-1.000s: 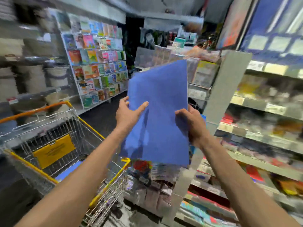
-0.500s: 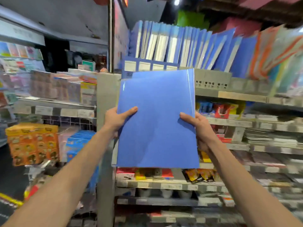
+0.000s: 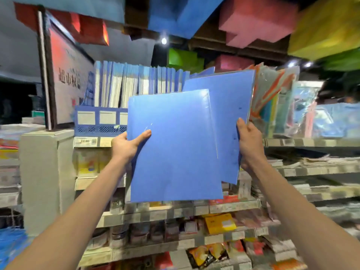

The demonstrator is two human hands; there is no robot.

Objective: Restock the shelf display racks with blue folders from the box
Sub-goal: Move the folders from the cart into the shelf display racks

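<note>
I hold two blue folders up in front of the shelving. My left hand grips the left edge of the near blue folder, thumb across its face. My right hand grips the right edge of a second blue folder, which is fanned out behind the first and tilted up to the right. Behind them, on the top shelf, a blue display rack holds a row of several upright blue folders. The box is not in view.
Right of the rack lean mixed coloured plastic files. A sign board stands on a grey pillar at the left. Lower shelves carry packaged stationery. Coloured boxes sit overhead.
My view turned from the trolley aisle to the shelf and rose. The folders went up toward the top shelf and split into two fanned sheets, the rear one sliding up and right.
</note>
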